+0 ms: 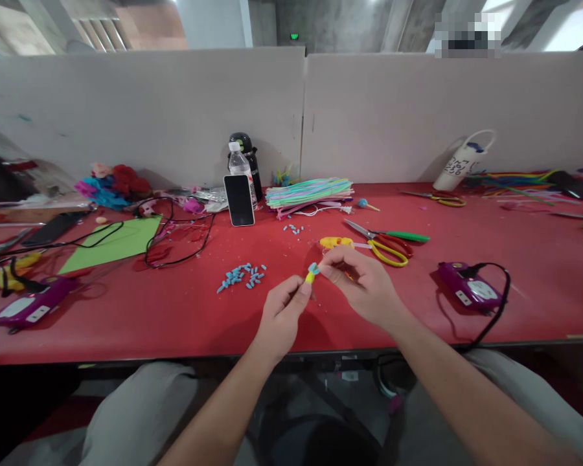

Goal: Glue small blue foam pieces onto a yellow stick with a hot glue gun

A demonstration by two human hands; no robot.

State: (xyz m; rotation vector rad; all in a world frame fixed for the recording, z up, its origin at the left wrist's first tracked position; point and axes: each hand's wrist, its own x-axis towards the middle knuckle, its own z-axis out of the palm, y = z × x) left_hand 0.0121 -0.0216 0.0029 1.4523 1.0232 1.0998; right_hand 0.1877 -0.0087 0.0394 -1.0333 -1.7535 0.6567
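My left hand (282,312) pinches a small yellow piece (309,277) between thumb and fingers. At its upper end sits a light blue bit (313,267). The fingertips of my right hand (359,278) are closed at that light blue bit, from the right side. Both hands are raised over the front of the red table (175,317). To their left lies a loose pile of short light blue pieces (236,277), with several more light blue pieces (294,229) farther back. Just behind my right hand is a yellow glue gun (337,242), partly hidden.
Scissors (388,249) and a green-handled tool (408,237) lie behind my right hand. A phone (240,200) leans on a bottle, beside a bundle of pastel pipe cleaners (311,194). Purple corded boxes (471,288) stand right and left. Black cables cross a green sheet (111,246).
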